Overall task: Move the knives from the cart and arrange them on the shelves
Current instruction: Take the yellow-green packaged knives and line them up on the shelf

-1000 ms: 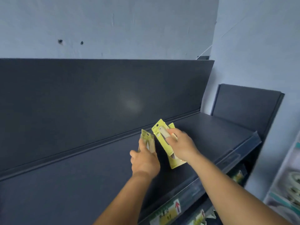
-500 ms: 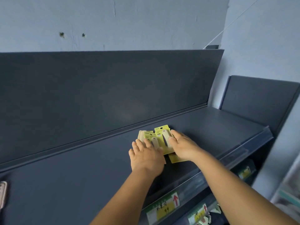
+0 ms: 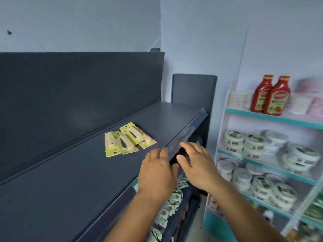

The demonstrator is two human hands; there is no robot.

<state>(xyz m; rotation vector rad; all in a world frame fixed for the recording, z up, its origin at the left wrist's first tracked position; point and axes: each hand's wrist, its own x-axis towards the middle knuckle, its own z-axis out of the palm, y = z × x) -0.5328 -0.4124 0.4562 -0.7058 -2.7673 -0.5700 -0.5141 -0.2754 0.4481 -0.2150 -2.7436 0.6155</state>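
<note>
Both grips were released and held nothing. The left hand hovered flat, fingers loosely spread, over the front edge of the top shelf; the right hand hung just beyond that edge, thumb apart from the fingers, in front of the dark gap beneath it. The two hands were close together but not touching.

The knives, in yellow-green card packs, lay fanned and overlapping on the shelf, about midway along it and nearer the back panel than the front edge. Four packs seemed to show, though the overlap made the count uncertain.

The likeliest trouble was the fan itself: slick cards resting on one another could slide if a further pack were dropped on or pushed against them. A careless sweep of either wrist along the front edge could also drag a pack off toward the small sachets on the shelf below.

Room was generous. Bare shelf ran left of the packs and right of them up to the end panel. To the right, a white rack with ketchup bottles and round tubs stood near the shelf's end, narrowing the way for the right arm. The cart was out of view.
</note>
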